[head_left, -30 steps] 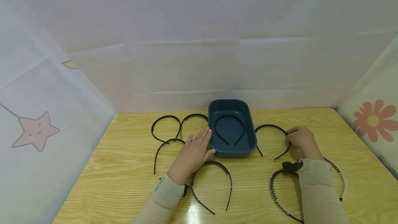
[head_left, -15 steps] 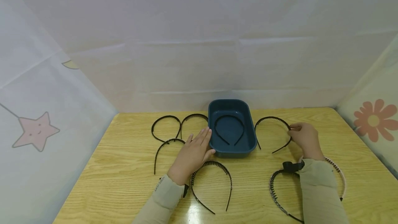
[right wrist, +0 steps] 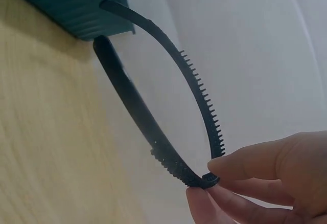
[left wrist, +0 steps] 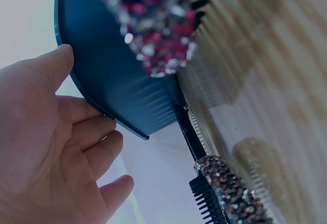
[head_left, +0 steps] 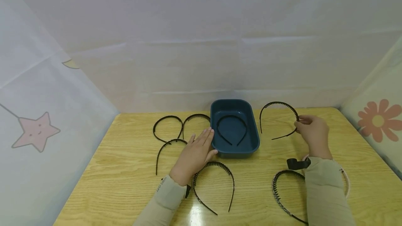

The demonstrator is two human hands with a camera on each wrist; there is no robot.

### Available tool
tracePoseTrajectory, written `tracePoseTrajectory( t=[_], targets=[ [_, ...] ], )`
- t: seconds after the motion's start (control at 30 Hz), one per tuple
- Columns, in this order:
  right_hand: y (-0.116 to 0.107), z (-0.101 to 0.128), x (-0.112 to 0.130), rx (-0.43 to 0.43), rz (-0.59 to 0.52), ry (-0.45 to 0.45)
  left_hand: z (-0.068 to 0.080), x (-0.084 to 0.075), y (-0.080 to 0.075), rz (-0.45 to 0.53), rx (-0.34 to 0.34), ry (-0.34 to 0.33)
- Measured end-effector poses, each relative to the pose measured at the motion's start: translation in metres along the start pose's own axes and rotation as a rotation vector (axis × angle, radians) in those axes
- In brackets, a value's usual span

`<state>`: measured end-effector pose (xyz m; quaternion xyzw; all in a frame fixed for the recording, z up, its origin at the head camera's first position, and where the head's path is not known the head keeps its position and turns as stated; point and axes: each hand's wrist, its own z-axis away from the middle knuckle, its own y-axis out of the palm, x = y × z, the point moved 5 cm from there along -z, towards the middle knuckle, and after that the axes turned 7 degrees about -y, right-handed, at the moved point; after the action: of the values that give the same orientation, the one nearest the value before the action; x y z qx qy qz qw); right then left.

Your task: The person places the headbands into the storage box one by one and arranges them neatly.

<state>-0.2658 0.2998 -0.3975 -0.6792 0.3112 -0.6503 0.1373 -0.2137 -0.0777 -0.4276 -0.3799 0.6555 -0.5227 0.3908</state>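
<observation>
Currently I log my right hand (head_left: 314, 132) pinching a black toothed headband (head_left: 278, 119) by its curve, lifted clear of the wooden table (head_left: 125, 170) just right of the dark blue tray (head_left: 255, 138). My left hand (head_left: 193, 156) lies flat with relaxed fingers against the tray's left wall. One plain black headband (head_left: 231, 130) lies inside the tray. Other headbands lie on the table around both arms.

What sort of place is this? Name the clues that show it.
Probably a staged tabletop booth, not a home: a wooden table enclosed by white sheets printed with cartoon shapes, with headbands laid around a blue tray.
</observation>
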Motion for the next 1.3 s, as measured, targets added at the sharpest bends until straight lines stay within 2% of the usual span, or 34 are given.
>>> tracePoseTrajectory(
  t=[0.27, 0.6, 1.03, 1.3],
  targets=[
    [-0.009, 0.004, 0.018, -0.057, -0.061, -0.022, -0.001, 0.0, 0.001, -0.013, 0.006, 0.001],
    [-0.007, 0.01, 0.044, -0.036, -0.087, -0.091, 0.0, 0.0, 0.001, -0.015, 0.014, -0.005],
    [0.018, 0.009, 0.07, 0.04, -0.129, -0.157, 0.0, 0.0, -0.001, -0.004, 0.011, -0.005],
    [0.041, 0.011, 0.082, 0.087, -0.085, -0.194, -0.001, 0.0, 0.0, -0.008, 0.016, -0.004]
  ],
)
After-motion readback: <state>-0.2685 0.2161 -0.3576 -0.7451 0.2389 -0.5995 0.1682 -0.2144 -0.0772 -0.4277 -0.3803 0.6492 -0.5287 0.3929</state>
